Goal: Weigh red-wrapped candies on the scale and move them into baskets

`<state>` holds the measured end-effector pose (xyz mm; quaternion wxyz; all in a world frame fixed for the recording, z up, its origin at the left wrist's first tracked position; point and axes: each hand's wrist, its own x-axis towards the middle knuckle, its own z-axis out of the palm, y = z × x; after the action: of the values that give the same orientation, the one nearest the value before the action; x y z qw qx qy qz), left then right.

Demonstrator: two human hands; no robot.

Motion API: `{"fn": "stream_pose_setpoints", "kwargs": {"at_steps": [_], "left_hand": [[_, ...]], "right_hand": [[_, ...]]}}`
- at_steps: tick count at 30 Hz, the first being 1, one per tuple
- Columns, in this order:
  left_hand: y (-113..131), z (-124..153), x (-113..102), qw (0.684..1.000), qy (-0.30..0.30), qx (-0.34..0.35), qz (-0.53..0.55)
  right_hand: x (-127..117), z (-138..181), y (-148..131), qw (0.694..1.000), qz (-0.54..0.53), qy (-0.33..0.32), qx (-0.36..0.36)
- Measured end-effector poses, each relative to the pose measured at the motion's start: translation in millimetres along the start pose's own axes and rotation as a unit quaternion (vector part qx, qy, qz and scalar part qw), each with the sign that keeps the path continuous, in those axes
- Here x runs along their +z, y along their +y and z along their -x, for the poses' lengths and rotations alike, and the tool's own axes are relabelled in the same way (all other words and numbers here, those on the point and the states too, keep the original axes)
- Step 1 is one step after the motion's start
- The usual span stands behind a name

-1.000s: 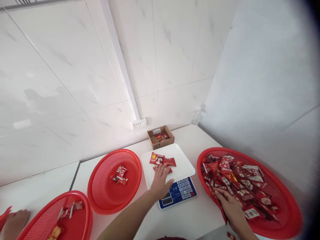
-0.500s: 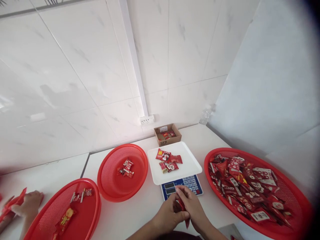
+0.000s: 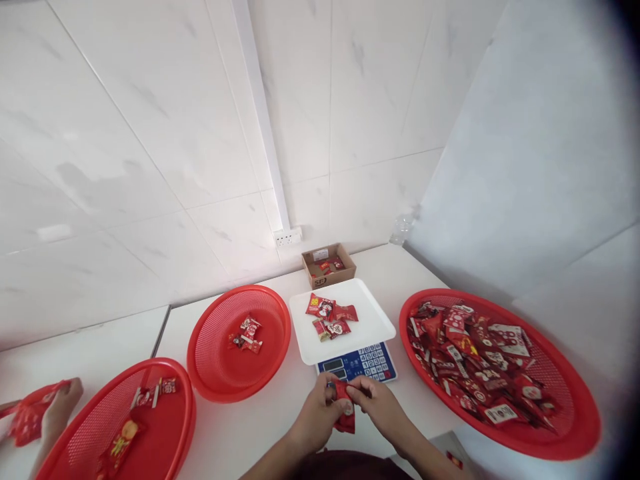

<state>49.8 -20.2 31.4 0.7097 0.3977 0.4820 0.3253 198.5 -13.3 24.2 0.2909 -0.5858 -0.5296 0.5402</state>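
My left hand point(image 3: 317, 417) and my right hand point(image 3: 383, 408) meet just in front of the blue scale point(image 3: 357, 363), both pinching one small red candy packet point(image 3: 345, 408) between them. The scale's white tray point(image 3: 373, 320) carries several red packets point(image 3: 330, 319). To the right a wide red basket point(image 3: 560, 433) is heaped with many red packets point(image 3: 475, 363). Left of the scale stands a round red basket point(image 3: 210, 353) with a few packets point(image 3: 246, 335) in it.
Another red basket point(image 3: 165, 427) with a few packets lies at the lower left. Beside it another person's hand point(image 3: 59, 410) holds a red packet. A small cardboard box point(image 3: 327, 265) sits by the tiled wall, under a wall socket point(image 3: 287, 236).
A second ago my left hand lay on the scale tray and my right was in the big basket. Both came together before the scale with a packet, which now shows more plainly between the fingers.
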Motion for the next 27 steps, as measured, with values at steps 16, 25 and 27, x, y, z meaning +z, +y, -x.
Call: {"fn": "stream_pose_setpoints", "kwargs": {"at_steps": [16,25,27], "left_hand": [[6,26,-36,0.989,0.113,-0.056,0.08],[13,20,-32,0.99,0.073,-0.07,0.097],[15,19,-31,0.989,0.059,-0.081,0.108]], "right_hand": [[-25,-125,10,0.875,0.442,-0.003,-0.194],[-29,-102,13,0.878,0.423,0.071,-0.212],[-44,-88,20,0.883,0.394,0.122,-0.222]]}}
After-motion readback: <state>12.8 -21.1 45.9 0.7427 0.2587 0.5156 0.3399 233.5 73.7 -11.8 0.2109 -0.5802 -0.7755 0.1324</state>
